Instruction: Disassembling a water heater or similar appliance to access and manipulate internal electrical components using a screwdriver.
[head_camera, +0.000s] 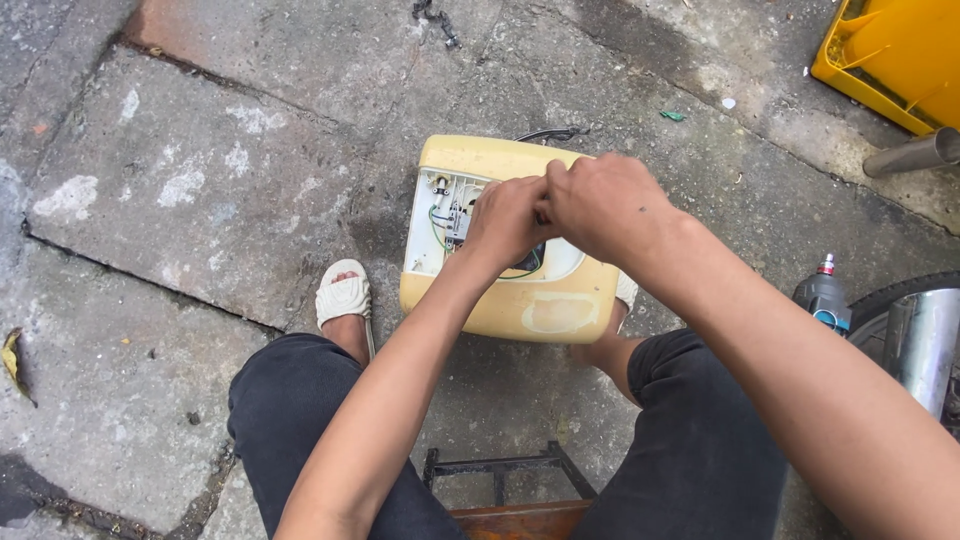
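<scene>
1. Left hand (505, 220) curled tight over the wiring (440, 222) in the open cavity of the yellowed plastic casing (520, 300), lying on the rough concrete floor (180, 180) between the feet
2. Right hand (605, 205) closed, knuckles meeting the left; what it pinches is hidden
3. Best kept steady, casing braced, thin wires spared
4. Far right: grey bottle (822, 295), smooth metal tube (925, 345)

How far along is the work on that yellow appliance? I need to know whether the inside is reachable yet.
Done: the yellowed casing lies on the pavement with its compartment open, wires exposed. In hand: the left hand and right hand meet over the wiring, fingers pinched together; what they grip is hidden. Left: no cover sits on the opening, and a grey bottle stands untouched at the right.
</scene>
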